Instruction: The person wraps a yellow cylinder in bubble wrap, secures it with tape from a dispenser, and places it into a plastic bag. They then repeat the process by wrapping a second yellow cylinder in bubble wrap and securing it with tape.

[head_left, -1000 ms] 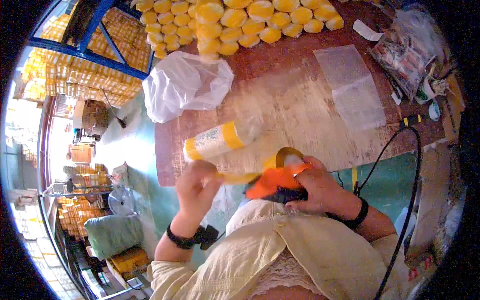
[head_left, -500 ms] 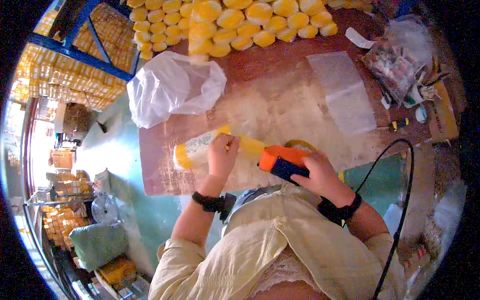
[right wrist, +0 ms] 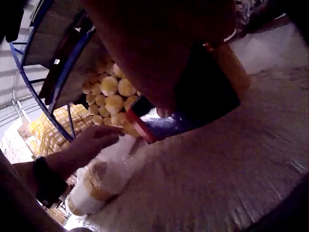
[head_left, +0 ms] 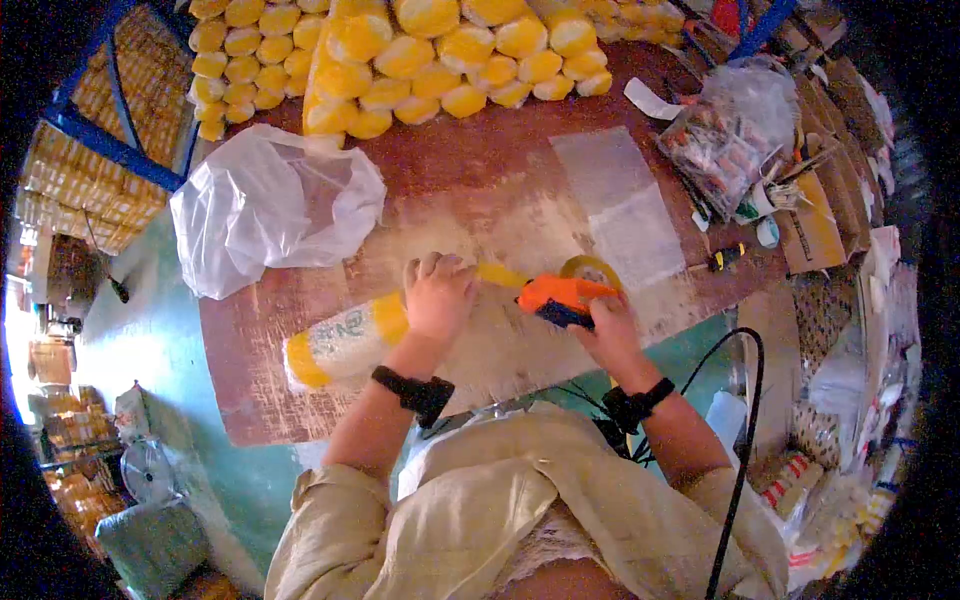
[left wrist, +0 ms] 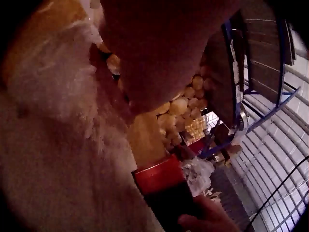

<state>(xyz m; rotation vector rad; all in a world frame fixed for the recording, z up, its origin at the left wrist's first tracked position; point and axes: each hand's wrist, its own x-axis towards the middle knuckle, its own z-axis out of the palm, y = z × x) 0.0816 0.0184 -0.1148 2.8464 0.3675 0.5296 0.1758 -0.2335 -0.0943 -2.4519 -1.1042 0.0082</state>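
A clear-wrapped cylindrical bundle [head_left: 345, 343] with yellow bands lies on the worktable, tilted across its front left part. Over its right end is my left hand [head_left: 438, 298], holding the end of a strip of yellow packing tape [head_left: 500, 275]. The strip runs taut to an orange and dark tape dispenser [head_left: 560, 297], which my right hand [head_left: 612, 335] grips from the right. A tape roll [head_left: 592, 268] sits at the dispenser's far side. In the right wrist view, the left hand [right wrist: 91, 142] reaches above the bundle [right wrist: 99, 181]; its fingertips are at the tape.
Yellow-ended bundles [head_left: 440, 65] are stacked along the table's [head_left: 450, 180] back. A white plastic bag [head_left: 270, 210] sits at left, flat clear sheets [head_left: 620, 205] at right. A yellow-black cutter [head_left: 727, 257] and bagged items [head_left: 730, 130] lie farther right. A black cable [head_left: 745, 450] loops beside the right arm.
The dispenser has come up from the lap to over the table. My left hand has drawn out tape and moved over the bundle's right end. The head view has shifted right.
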